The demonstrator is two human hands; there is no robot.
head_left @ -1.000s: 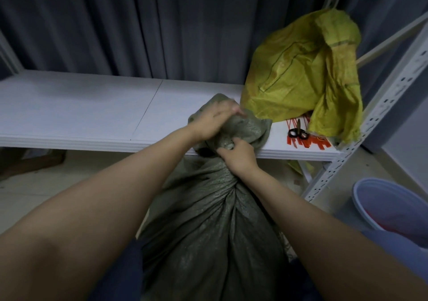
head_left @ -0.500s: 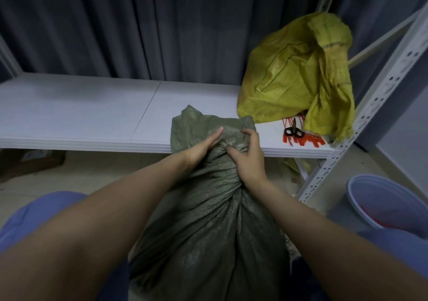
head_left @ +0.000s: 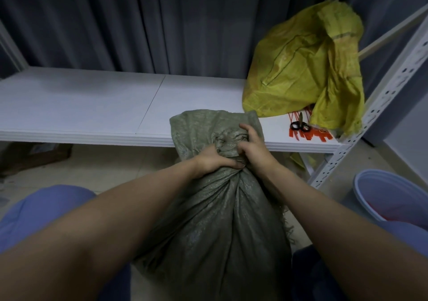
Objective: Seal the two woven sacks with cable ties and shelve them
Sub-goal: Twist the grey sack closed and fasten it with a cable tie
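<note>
A full grey-green woven sack (head_left: 215, 226) stands on the floor between my knees, its mouth bunched into a neck. My left hand (head_left: 214, 161) grips that neck from the left. My right hand (head_left: 251, 146) clutches the gathered cloth just above and to the right. The loose top flap of the sack stands up behind my hands. A yellow woven sack (head_left: 303, 69) sits slumped on the right end of the white shelf (head_left: 92, 106), its mouth open and hanging. Orange cable ties (head_left: 311, 134) lie on the shelf in front of it.
Black-handled scissors (head_left: 300, 125) rest on the cable ties. A white perforated shelf post (head_left: 370, 120) rises at the right. A blue plastic tub (head_left: 393, 196) stands on the floor at the right. Dark curtains hang behind the shelf.
My left hand has slid down from the top of the green sack to wrap round its neck. My right hand has shifted up onto the gathered cloth, and the flap now stands taller.
</note>
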